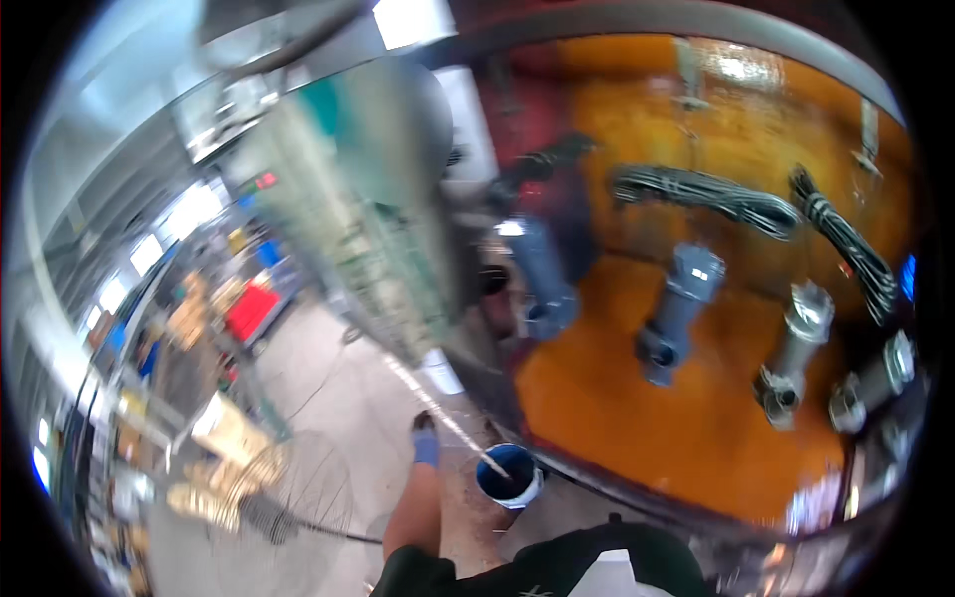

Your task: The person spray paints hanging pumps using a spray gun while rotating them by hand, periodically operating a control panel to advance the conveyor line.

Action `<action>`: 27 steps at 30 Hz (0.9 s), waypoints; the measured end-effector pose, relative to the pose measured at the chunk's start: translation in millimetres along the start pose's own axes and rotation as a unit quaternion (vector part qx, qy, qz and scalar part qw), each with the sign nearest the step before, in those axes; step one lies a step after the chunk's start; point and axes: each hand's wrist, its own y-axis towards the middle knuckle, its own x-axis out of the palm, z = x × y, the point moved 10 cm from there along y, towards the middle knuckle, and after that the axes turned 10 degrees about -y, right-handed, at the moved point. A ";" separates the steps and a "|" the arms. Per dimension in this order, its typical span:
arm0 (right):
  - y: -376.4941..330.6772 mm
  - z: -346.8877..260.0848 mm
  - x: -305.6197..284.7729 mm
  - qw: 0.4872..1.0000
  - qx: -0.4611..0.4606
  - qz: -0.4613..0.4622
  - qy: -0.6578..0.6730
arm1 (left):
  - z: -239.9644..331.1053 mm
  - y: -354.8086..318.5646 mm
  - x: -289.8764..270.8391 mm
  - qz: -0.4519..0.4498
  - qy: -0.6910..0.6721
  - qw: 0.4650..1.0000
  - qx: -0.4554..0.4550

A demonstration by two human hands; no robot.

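Note:
My left arm, bare below a dark green sleeve, reaches forward from the lower edge. At its end my left hand looks covered in blue with a dark tip; it is small and blurred, so its fingers cannot be made out. Close to its right stands a bucket with a dark blue inside. A pale, rope-like line slants down past the hand into that bucket. I cannot see my right hand. Grey cylindrical units, one blue-grey and one paler, sit before an orange surface.
Coiled dark cables hang from hooks above the units. Left of the booth is a blurred pale green panel. A red bin, wooden spools and a thin cable line the floor at left. A metal edge borders the orange surface.

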 end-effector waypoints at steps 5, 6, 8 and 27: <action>-39.0 65.6 15.7 0.991 -0.041 0.113 -0.061 | -46.0 -34.4 36.3 -0.009 -0.182 0.977 -0.107; -54.3 120.7 20.2 0.992 0.070 0.101 -0.021 | -75.2 -87.3 119.8 -0.080 -0.153 0.954 -0.245; -58.1 77.5 9.8 0.989 0.089 0.114 0.040 | -126.6 -139.6 150.2 -0.096 -0.195 0.930 -0.298; -8.2 -98.2 -238.3 0.980 -0.085 0.122 0.132 | 648.1 -463.8 687.5 -0.356 -0.061 0.662 0.657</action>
